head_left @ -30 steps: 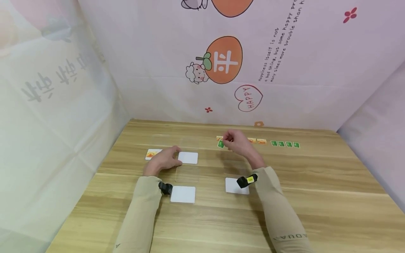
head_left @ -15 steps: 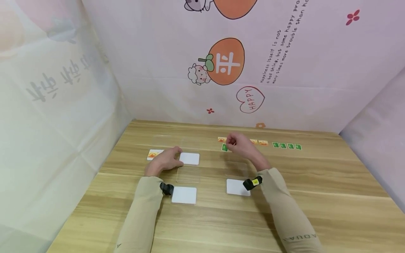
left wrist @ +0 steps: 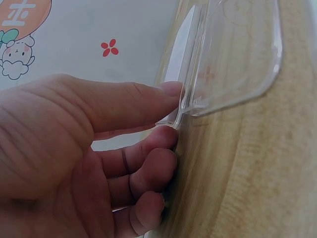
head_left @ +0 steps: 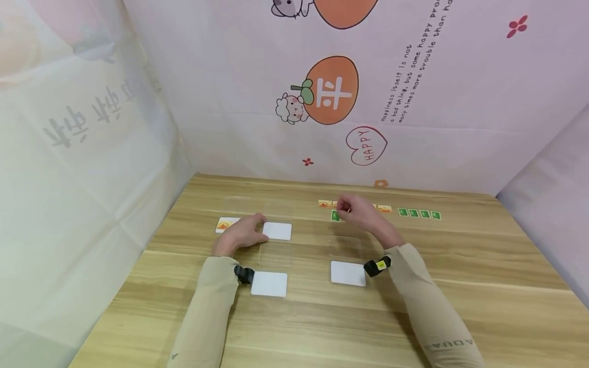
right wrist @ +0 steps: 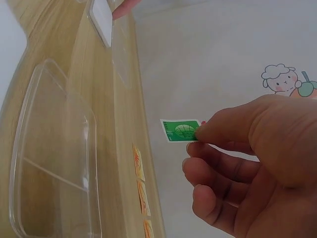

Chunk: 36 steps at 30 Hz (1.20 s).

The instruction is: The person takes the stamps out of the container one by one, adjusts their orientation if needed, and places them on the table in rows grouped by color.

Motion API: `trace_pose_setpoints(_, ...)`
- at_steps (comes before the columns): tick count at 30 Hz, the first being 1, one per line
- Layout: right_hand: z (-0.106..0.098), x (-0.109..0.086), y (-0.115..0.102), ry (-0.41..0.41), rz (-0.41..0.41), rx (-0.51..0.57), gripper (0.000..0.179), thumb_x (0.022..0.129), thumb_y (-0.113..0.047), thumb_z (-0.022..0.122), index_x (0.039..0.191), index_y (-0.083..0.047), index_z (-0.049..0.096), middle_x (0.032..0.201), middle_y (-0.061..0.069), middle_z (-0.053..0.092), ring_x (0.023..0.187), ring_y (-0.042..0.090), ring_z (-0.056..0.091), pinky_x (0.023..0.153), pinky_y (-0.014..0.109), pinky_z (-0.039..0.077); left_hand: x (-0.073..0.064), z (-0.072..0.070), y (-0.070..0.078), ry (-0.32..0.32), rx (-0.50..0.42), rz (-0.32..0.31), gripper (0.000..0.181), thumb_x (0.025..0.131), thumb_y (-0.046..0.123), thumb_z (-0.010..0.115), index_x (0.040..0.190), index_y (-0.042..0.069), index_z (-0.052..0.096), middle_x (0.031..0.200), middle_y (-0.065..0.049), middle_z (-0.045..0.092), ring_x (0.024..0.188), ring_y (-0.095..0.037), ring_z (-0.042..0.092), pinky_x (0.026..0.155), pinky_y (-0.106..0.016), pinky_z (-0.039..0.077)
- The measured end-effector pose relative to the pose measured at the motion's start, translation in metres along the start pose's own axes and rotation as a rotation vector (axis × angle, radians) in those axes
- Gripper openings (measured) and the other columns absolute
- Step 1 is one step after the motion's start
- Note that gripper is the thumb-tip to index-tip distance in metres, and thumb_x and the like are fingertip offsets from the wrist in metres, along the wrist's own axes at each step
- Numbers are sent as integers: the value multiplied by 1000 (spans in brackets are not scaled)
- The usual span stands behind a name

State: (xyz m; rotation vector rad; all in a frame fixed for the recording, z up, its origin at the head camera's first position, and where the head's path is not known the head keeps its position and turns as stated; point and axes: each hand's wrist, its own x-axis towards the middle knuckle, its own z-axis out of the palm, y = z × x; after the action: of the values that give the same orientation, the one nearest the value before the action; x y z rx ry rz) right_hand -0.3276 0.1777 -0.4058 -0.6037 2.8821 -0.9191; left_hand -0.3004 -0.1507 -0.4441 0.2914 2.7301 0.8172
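My left hand (head_left: pixel 240 235) holds the left end of a clear plastic case with a white card (head_left: pixel 278 231) in it, thumb on the near edge and fingers reaching round the far side. In the left wrist view the thumb (left wrist: pixel 143 101) presses at the case's corner. Between thumb and forefinger, my right hand (head_left: pixel 365 214) pinches a small green sticker-like card (right wrist: pixel 177 130) with a white border. That card hangs above the table, with the hand's other fingers loosely curled below. Behind the right hand runs a row of small orange-and-yellow cards (head_left: pixel 324 203), partly hidden.
Several green cards (head_left: pixel 413 213) lie in a row at the back right. White cards in cases (head_left: pixel 269 284) (head_left: pixel 347 273) lie nearer me. Clear case pieces (head_left: pixel 345 247) are spread about. Left of my left hand, a white card bears an orange print (head_left: pixel 225 224). A printed cloth wall (head_left: pixel 257 138) stands behind.
My right hand has drifted right and slightly toward me with the green card, uncovering more of the orange row. The left hand stays on its case. The head view has shifted slightly.
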Motion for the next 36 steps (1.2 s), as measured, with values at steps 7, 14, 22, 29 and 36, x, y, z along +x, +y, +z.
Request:
trace_pose_setpoints(7,-7,-4,9,11,8,-17,4,93,-9,59,91,-6,60,84,7,60,74,18,52,63,29,44,-2,-1,3,-9,-11,-3,55,90,24,70,138,10,50,92,-5,62,83,-20,52,82,-37,43)
trace_pose_setpoints(14,-12,-3,22,13,25,-38,4,95,-10,58,94,-6,60,87,8,61,76,19,53,63,29,44,-2,-1,3,-10,-9,-5,55,90,25,70,139,11,49,85,-5,58,79,-19,51,80,-36,41)
trace_pose_setpoints(22,-21,-5,35,39,68,-27,7,95,-13,58,97,-7,60,91,9,61,80,21,54,66,31,45,-1,0,2,-11,-7,5,56,90,25,70,140,10,49,82,-4,56,76,-18,50,77,-35,41)
trace_pose_setpoints(29,-28,-4,44,55,30,-3,7,95,-9,57,97,-3,61,91,11,62,77,20,56,66,29,47,-1,-2,1,1,3,6,56,90,25,70,139,11,49,90,-5,60,84,-20,52,84,-38,43)
trace_pose_setpoints(36,-36,-7,53,64,52,2,8,95,-10,59,98,-3,61,90,11,61,77,21,56,64,29,47,-1,0,2,-2,6,0,56,90,25,70,139,10,49,86,-5,58,81,-20,52,80,-37,42)
